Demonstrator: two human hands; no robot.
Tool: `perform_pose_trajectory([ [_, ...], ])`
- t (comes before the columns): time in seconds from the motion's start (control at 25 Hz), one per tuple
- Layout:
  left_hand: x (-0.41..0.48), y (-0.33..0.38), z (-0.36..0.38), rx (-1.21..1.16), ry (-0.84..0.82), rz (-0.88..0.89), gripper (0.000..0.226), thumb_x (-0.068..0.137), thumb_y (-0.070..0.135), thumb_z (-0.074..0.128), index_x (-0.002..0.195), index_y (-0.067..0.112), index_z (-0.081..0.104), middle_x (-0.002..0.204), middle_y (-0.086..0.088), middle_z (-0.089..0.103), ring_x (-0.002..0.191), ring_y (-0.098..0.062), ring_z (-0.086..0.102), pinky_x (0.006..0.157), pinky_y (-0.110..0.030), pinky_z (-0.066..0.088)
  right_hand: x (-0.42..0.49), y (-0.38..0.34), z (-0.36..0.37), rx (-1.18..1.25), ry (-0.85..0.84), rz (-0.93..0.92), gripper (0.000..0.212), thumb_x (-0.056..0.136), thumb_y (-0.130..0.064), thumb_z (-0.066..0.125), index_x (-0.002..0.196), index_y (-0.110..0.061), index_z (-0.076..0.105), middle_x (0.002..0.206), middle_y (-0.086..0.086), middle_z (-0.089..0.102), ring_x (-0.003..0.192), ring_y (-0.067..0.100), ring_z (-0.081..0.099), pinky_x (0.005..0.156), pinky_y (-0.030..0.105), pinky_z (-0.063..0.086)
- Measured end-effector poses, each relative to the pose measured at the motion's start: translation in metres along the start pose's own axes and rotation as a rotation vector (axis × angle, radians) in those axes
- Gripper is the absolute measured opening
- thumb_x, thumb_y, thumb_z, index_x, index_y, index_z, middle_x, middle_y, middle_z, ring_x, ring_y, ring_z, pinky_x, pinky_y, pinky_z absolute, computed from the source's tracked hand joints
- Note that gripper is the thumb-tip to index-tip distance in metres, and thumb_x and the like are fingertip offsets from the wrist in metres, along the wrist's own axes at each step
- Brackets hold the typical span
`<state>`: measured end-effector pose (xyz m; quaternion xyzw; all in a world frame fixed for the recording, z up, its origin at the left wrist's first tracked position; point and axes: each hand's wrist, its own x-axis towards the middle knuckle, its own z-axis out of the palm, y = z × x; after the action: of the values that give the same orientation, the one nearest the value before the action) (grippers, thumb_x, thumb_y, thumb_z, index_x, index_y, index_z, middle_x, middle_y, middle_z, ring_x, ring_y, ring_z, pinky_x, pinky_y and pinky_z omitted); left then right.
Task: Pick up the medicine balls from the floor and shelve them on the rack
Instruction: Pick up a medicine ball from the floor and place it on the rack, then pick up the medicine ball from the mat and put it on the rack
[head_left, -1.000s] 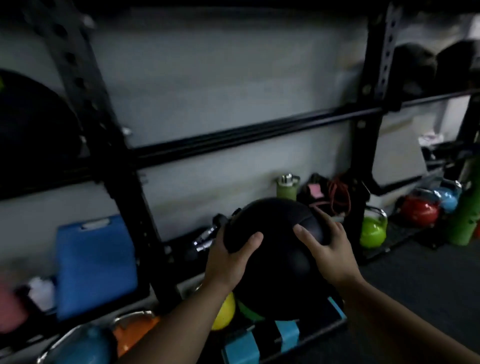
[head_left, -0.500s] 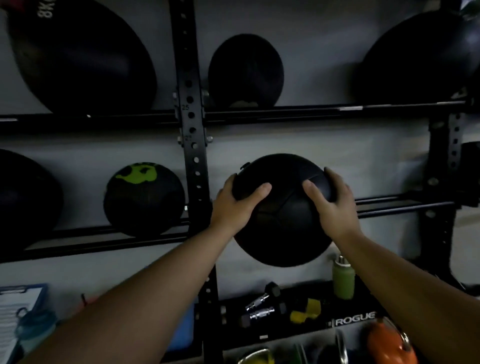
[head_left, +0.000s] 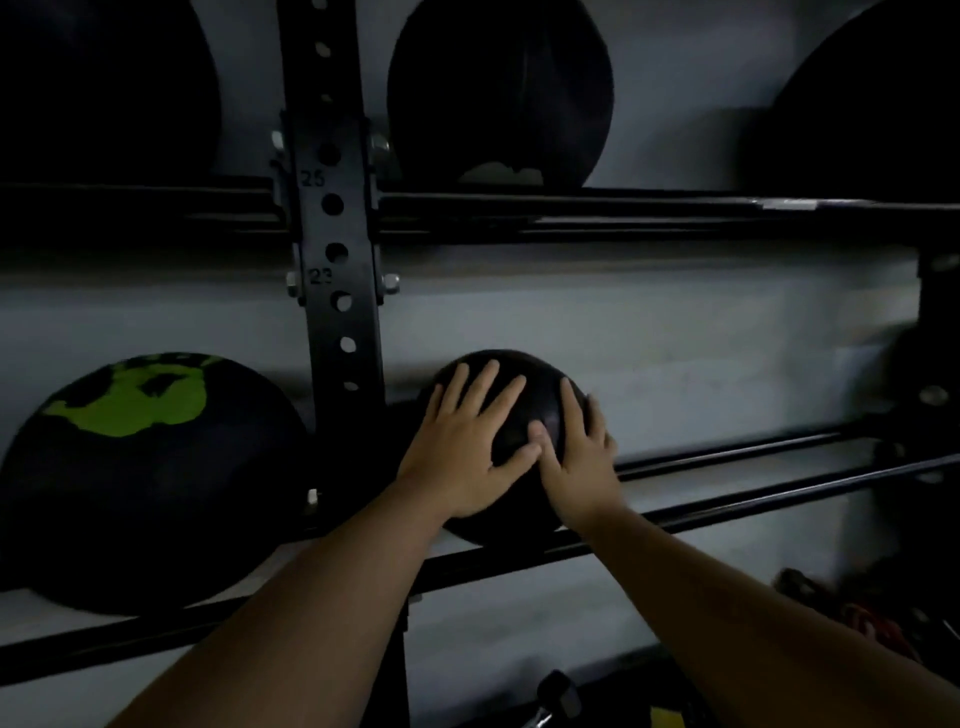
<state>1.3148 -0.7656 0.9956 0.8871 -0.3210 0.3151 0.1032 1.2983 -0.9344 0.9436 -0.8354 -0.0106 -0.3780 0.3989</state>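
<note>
Two spread palms, left hand (head_left: 465, 449) and right hand (head_left: 579, 460), press the medicine ball (head_left: 539, 397) just right of the rack upright (head_left: 337, 322); I'd settle it between the rails (head_left: 737, 496) before easing off.

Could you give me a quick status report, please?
Left hand, right hand spread on black ball. Ball seated on lower rails beside upright. Nothing in way.

Observed bare: left grip (head_left: 462, 457) and right grip (head_left: 576, 467). Also bare: left forearm (head_left: 291, 613), from 7 o'clock; right forearm (head_left: 727, 613), from 4 o'clock. Finer detail too dim.
</note>
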Motion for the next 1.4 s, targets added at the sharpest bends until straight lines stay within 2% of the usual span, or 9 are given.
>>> perform_pose_trajectory([
  [0.16, 0.030, -0.020, 0.021, -0.085, 0.227, 0.001, 0.089, 0.084, 0.076, 0.035, 0.163, 0.034, 0.039, 0.175, 0.000, 0.030, 0.161, -0.031, 0.019, 0.126, -0.055, 0.020, 0.037, 0.010, 0.010, -0.032, 0.123, -0.026, 0.082, 0.085, -0.091, 0.021, 0.157, -0.052, 0.018, 0.167, 0.005, 0.026, 0.146, 0.036, 0.026, 0.112, 0.058, 0.033],
  [0.32, 0.026, -0.014, 0.016, -0.098, 0.228, 0.010, 0.090, 0.082, 0.075, 0.040, 0.162, 0.034, 0.042, 0.174, 0.001, 0.032, 0.161, -0.031, 0.020, 0.126, -0.058, 0.020, 0.031, 0.004, 0.004, -0.053, 0.075, -0.028, 0.080, 0.088, -0.088, 0.023, 0.159, -0.051, 0.015, 0.167, 0.005, 0.024, 0.146, 0.037, 0.027, 0.112, 0.057, 0.034],
  [0.44, -0.001, 0.006, 0.005, -0.115, 0.124, 0.035, 0.093, 0.082, 0.070, 0.050, 0.165, 0.031, 0.037, 0.177, -0.001, 0.023, 0.163, -0.034, 0.011, 0.129, -0.058, 0.010, 0.005, -0.001, -0.025, -0.171, -0.104, 0.032, 0.083, 0.090, -0.084, 0.028, 0.161, -0.050, 0.002, 0.172, 0.007, 0.012, 0.149, 0.042, 0.028, 0.117, 0.056, 0.034],
  [0.52, -0.014, 0.021, -0.010, -0.140, -0.007, -0.044, 0.091, 0.088, 0.063, 0.062, 0.167, 0.033, 0.030, 0.179, 0.002, 0.012, 0.165, -0.031, 0.002, 0.131, -0.054, 0.005, -0.012, -0.009, -0.057, -0.276, -0.273, 0.095, 0.087, 0.094, -0.076, 0.041, 0.163, -0.045, -0.001, 0.171, 0.012, 0.018, 0.147, 0.044, 0.035, 0.117, 0.053, 0.036],
  [0.64, -0.036, 0.043, -0.041, -0.148, -0.128, -0.147, 0.082, 0.085, 0.071, 0.061, 0.158, 0.037, 0.045, 0.174, 0.009, 0.029, 0.160, -0.028, 0.023, 0.127, -0.046, 0.026, -0.047, -0.021, -0.118, -0.432, -0.401, 0.126, 0.089, 0.092, -0.073, 0.053, 0.164, -0.039, 0.014, 0.160, 0.016, 0.038, 0.139, 0.043, 0.046, 0.109, 0.049, 0.046],
  [0.76, -0.079, 0.091, -0.062, -0.061, -0.214, -0.064, 0.068, 0.078, 0.077, 0.059, 0.131, 0.036, 0.068, 0.140, 0.010, 0.066, 0.129, -0.022, 0.060, 0.103, -0.036, 0.050, -0.100, -0.024, -0.193, -0.554, -0.360, 0.174, 0.089, 0.089, -0.072, 0.056, 0.162, -0.035, 0.023, 0.162, 0.011, 0.038, 0.139, 0.038, 0.049, 0.106, 0.047, 0.047],
  [0.88, -0.109, 0.164, -0.076, -0.185, -0.318, -0.045, 0.046, 0.080, 0.072, 0.070, 0.109, 0.036, 0.073, 0.112, 0.017, 0.076, 0.106, -0.014, 0.071, 0.092, -0.033, 0.058, -0.153, -0.021, -0.267, -0.596, -0.297, 0.226, 0.087, 0.086, -0.070, 0.061, 0.159, -0.031, 0.033, 0.156, 0.011, 0.049, 0.130, 0.037, 0.058, 0.102, 0.043, 0.051],
  [1.16, -0.166, 0.361, -0.081, -0.445, -0.421, 0.171, 0.049, 0.077, 0.074, 0.066, 0.103, 0.034, 0.072, 0.104, 0.015, 0.076, 0.100, -0.017, 0.070, 0.092, -0.037, 0.057, -0.316, -0.010, -0.417, -0.518, -0.036, 0.438, 0.069, 0.086, -0.058, 0.071, 0.144, -0.027, 0.054, 0.139, 0.009, 0.064, 0.122, 0.032, 0.063, 0.098, 0.038, 0.052],
  [1.4, -0.265, 0.508, -0.069, -0.631, -0.546, 0.487, 0.034, 0.087, 0.060, 0.074, 0.104, 0.030, 0.073, 0.102, 0.011, 0.076, 0.101, -0.017, 0.072, 0.091, -0.034, 0.056, -0.509, -0.025, -0.505, -0.718, 0.227, 0.679, 0.049, 0.086, -0.057, 0.069, 0.127, -0.031, 0.064, 0.122, 0.005, 0.073, 0.112, 0.031, 0.068, 0.090, 0.041, 0.055],
])
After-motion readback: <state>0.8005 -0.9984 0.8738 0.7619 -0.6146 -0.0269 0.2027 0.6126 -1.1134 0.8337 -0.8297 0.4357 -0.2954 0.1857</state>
